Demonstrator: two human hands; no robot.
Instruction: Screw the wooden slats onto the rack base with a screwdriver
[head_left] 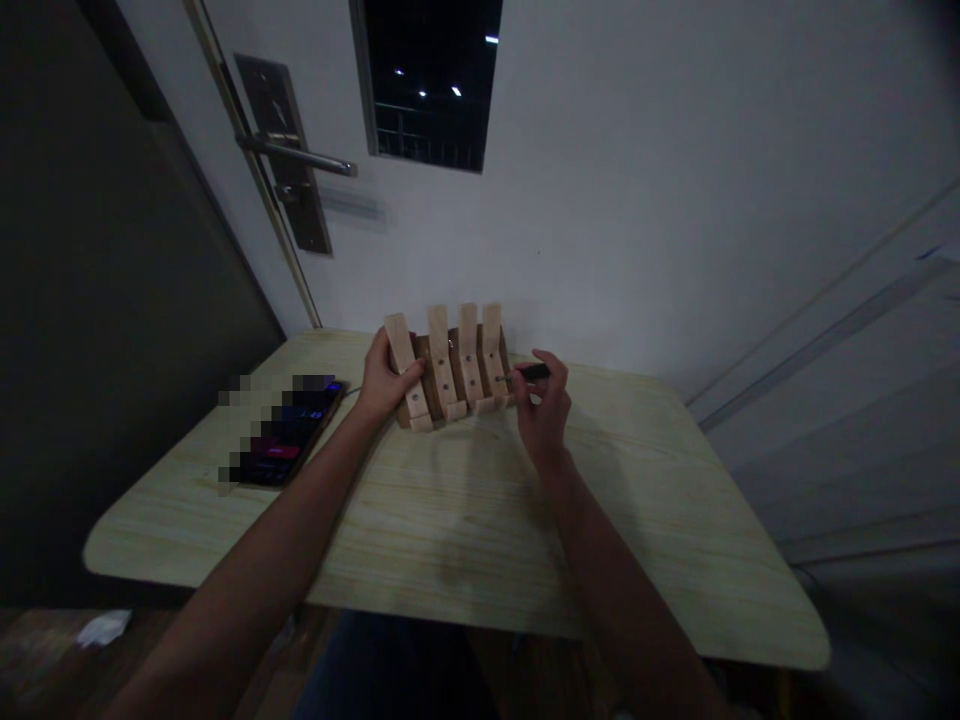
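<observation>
A wooden hook rack (470, 362), with several pale wooden pegs screwed to a brown board, is held tilted up over the table. My left hand (384, 382) grips its left end, the thumb lying across the leftmost peg. Dark screw heads show on the pegs. In my right hand (545, 412) is a small screwdriver (535, 372) with a black handle, pinched between the fingers. Its thin shaft points left, and the tip is at the lower screw of the rightmost peg. Whether the tip sits in the screw head is too small to tell.
The rack is over a light wood-grain table (465, 540) pushed against a white door (615, 200). A phone (292, 435) with a lit screen lies on the left, partly pixelated, beside my left forearm. A metal door handle (307, 157) juts out above the table's back left.
</observation>
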